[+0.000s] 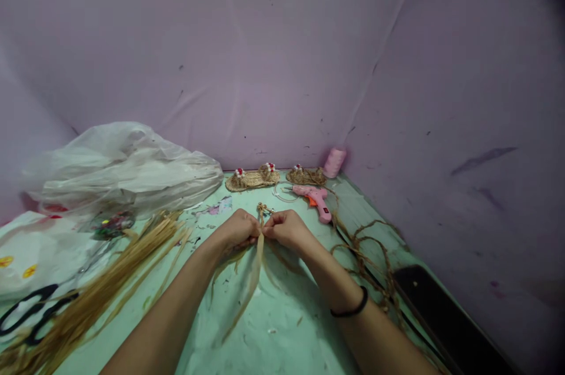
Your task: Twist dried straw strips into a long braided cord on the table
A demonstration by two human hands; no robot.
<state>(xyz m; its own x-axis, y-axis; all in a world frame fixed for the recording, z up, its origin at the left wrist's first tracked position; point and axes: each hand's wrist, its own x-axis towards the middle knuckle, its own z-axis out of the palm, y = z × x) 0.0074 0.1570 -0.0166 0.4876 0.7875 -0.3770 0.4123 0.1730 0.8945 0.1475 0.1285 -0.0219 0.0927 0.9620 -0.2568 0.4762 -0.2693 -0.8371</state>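
Note:
Both hands meet at the middle of the green table (282, 339), closed on strips of dried straw-like fibre (252, 281). My left hand (242, 229) pinches the strands from the left, and my right hand (285, 228) pinches them from the right, close beside it. Above the fingers a short braided-looking end (261, 210) sticks up, with something small and shiny at its top. Loose strip ends hang down toward me and out to both sides. The exact grip of the fingertips is too small to make out.
On the left lie a bundle of dry fibre (119, 269), black-handled scissors (42, 310) and a white plastic bag (132, 169). Woven soles (253, 179), a pink glue gun (312, 195) and a pink thread spool (334, 163) sit behind. Rope (375, 257) and a dark slab (441, 310) lie right.

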